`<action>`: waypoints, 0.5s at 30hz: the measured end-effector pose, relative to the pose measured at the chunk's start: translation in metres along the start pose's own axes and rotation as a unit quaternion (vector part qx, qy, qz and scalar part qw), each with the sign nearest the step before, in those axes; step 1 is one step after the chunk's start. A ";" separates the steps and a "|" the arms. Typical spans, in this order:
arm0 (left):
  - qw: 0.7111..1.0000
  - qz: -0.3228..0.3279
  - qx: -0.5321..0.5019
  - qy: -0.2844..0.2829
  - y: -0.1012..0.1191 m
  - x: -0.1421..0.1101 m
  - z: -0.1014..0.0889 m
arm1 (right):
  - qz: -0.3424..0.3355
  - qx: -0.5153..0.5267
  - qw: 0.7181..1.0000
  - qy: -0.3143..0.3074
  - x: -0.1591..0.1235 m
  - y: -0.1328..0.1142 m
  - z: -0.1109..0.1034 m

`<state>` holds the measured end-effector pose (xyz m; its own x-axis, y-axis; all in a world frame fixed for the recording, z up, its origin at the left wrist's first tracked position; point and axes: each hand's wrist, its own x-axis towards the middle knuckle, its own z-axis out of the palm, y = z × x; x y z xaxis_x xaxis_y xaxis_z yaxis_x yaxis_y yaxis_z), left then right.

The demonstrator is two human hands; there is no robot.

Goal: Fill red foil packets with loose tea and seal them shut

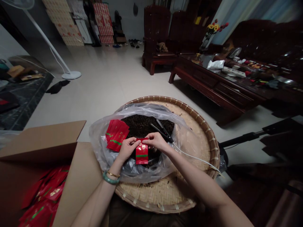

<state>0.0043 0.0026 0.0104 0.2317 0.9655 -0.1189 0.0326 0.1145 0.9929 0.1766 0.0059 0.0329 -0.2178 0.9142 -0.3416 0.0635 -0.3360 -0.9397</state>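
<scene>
Between my two hands is a small red packet (141, 155) with gold print and a green stripe. My left hand (128, 147) pinches its top left corner, and my right hand (156, 141) pinches the top right. Below them an opened clear plastic bag (99, 157) holds dark, dry shreds like tea leaves (137, 124). A fanned stack of red packets (117, 134) lies in the bag, left of my hands. Beyond my right hand, a black tong-like tool with a white cord (163, 129), perhaps a heat sealer, rests on the leaves.
The bag sits on a round woven bamboo tray (163, 192). At left, an open cardboard box (82, 179) contains many red packets (47, 192). A dark wooden table (213, 78) with clutter stands at right, and a white fan stand (71, 75) at far left.
</scene>
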 end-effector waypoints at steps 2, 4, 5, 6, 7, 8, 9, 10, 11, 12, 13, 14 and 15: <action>0.999 -0.026 -0.039 -0.022 0.000 0.000 0.000 | -0.013 0.015 1.000 0.009 0.001 0.002 0.000; 0.994 -0.052 -0.062 -0.073 0.000 -0.001 0.000 | -0.030 0.027 0.999 0.024 0.003 0.005 0.001; 0.992 -0.060 -0.059 -0.098 0.000 -0.002 0.000 | -0.039 0.030 0.998 0.032 0.004 0.006 0.000; 0.990 -0.064 -0.048 -0.116 0.000 -0.002 0.000 | -0.049 0.029 0.998 0.041 0.005 0.007 0.000; 0.989 -0.065 -0.031 -0.126 -0.001 -0.003 0.000 | -0.058 0.026 0.997 0.047 0.006 0.007 0.000; 0.989 -0.064 -0.013 -0.129 -0.001 -0.003 0.000 | -0.066 0.020 0.996 0.052 0.006 0.007 -0.001; 0.990 -0.062 0.004 -0.128 -0.002 -0.004 0.000 | -0.074 0.012 0.996 0.050 0.006 0.006 -0.002; 0.991 -0.057 0.017 -0.124 -0.003 -0.004 0.000 | -0.084 0.001 0.996 0.043 0.005 0.004 -0.003; 0.992 -0.049 0.029 -0.117 -0.003 -0.003 0.000 | -0.102 -0.012 0.994 0.032 0.003 0.001 -0.004; 0.993 -0.037 0.043 -0.105 -0.004 -0.003 0.000 | -0.128 -0.027 0.991 0.020 0.000 -0.003 -0.006; 0.994 -0.020 0.059 -0.090 -0.005 -0.003 0.000 | -0.163 -0.045 0.985 0.011 -0.004 -0.008 -0.009; 0.994 0.004 0.076 -0.074 -0.005 -0.002 0.000 | -0.206 -0.065 0.976 0.004 -0.008 -0.014 -0.011; 0.993 0.031 0.094 -0.062 -0.006 -0.002 0.000 | -0.250 -0.089 0.964 0.004 -0.012 -0.020 -0.014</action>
<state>0.0040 0.0000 0.0047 0.3570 0.9316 -0.0679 0.1925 -0.0022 0.9813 0.1917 0.0051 0.0557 -0.2563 0.9540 0.1555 0.1189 0.1907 -0.9744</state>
